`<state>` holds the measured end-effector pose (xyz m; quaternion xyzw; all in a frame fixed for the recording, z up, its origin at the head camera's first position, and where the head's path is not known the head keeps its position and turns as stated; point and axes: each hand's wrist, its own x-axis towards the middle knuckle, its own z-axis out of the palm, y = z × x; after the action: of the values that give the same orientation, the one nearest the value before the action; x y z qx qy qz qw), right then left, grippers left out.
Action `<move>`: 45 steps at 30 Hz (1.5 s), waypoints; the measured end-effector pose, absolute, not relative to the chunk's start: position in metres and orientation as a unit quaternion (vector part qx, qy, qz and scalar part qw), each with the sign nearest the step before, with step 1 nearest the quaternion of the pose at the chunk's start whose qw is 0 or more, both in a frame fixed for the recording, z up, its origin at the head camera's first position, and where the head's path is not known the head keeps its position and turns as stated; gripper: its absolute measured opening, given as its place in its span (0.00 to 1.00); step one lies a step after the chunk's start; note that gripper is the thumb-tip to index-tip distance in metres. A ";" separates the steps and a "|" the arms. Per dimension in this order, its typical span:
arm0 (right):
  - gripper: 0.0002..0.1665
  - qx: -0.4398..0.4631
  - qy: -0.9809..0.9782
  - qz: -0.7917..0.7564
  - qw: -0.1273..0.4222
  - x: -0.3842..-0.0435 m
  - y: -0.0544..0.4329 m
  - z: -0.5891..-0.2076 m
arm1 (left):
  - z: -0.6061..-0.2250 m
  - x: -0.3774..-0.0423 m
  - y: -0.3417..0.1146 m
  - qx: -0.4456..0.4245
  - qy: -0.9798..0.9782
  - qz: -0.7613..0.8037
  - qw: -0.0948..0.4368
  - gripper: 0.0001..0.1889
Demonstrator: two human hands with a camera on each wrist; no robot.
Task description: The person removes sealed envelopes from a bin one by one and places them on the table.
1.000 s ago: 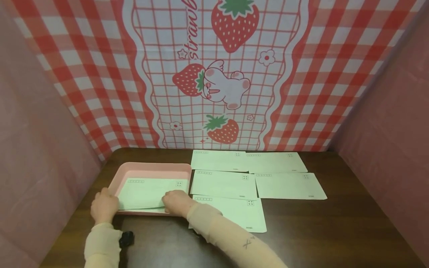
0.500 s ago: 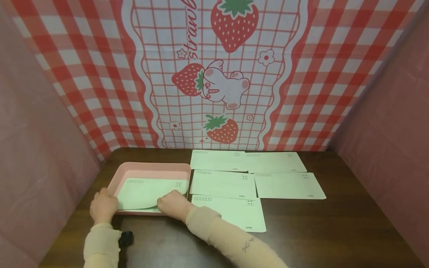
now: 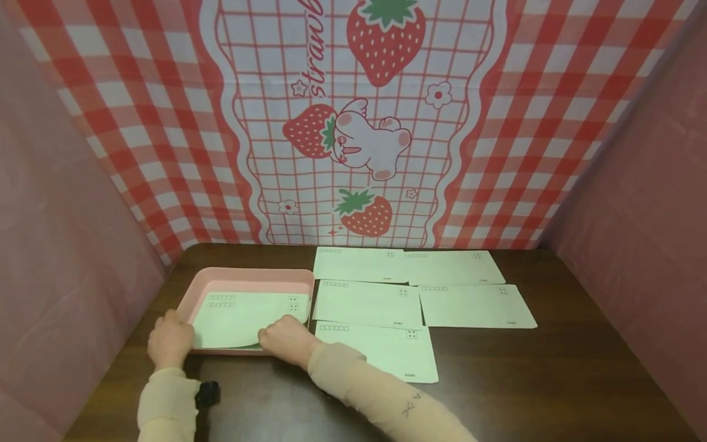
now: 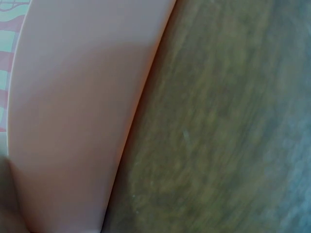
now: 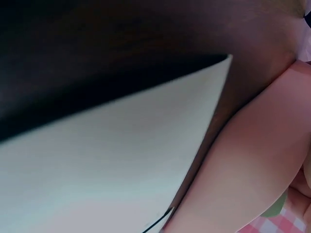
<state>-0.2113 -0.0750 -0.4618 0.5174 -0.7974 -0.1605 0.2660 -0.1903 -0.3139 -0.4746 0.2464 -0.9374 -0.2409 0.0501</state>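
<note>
A pink tray [image 3: 259, 275] stands at the table's left, holding a stack of white envelopes printed with small boxes. My left hand [image 3: 171, 339] grips the tray's front left corner; the tray's outer wall [image 4: 82, 111] fills much of the left wrist view. At the tray's front right, my right hand [image 3: 288, 341] pinches the lower edge of the top envelope [image 3: 237, 325], which bends up there. Two rows of printed boxes show at the stack's upper left, one above the other. The right fingertips are hidden behind the hand in the head view.
Right of the tray, several white envelopes lie flat in rows: the nearest envelope [image 3: 386, 362] is partly under the right forearm, another envelope [image 3: 367, 305] behind it, and a further envelope [image 3: 477, 307] to the right. A checked strawberry cloth [image 3: 364, 123] hangs behind the dark table [image 3: 497, 380].
The right hand has moved slightly left, and the top envelope's front edge has curled up. The top envelope has slid toward me, exposing a second row of boxes. The left hand stays put.
</note>
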 end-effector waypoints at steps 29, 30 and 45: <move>0.17 0.514 -0.738 -0.033 0.435 -0.221 0.044 -0.455 | -0.468 -0.189 -0.314 0.239 -0.941 -0.236 0.041 0.21; 0.17 0.506 -0.744 -0.019 0.435 -0.220 0.052 -0.455 | -0.468 -0.189 -0.314 0.238 -0.941 -0.235 0.043 0.21; 0.20 0.397 -0.781 0.162 0.454 -0.169 0.202 -0.441 | -0.472 -0.190 -0.313 0.236 -0.943 -0.231 0.041 0.21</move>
<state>-0.1691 0.2024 -0.4407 0.3970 -0.7812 0.1622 0.4537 -0.1896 -0.3127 -0.4718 0.2357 -0.9430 -0.2312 0.0405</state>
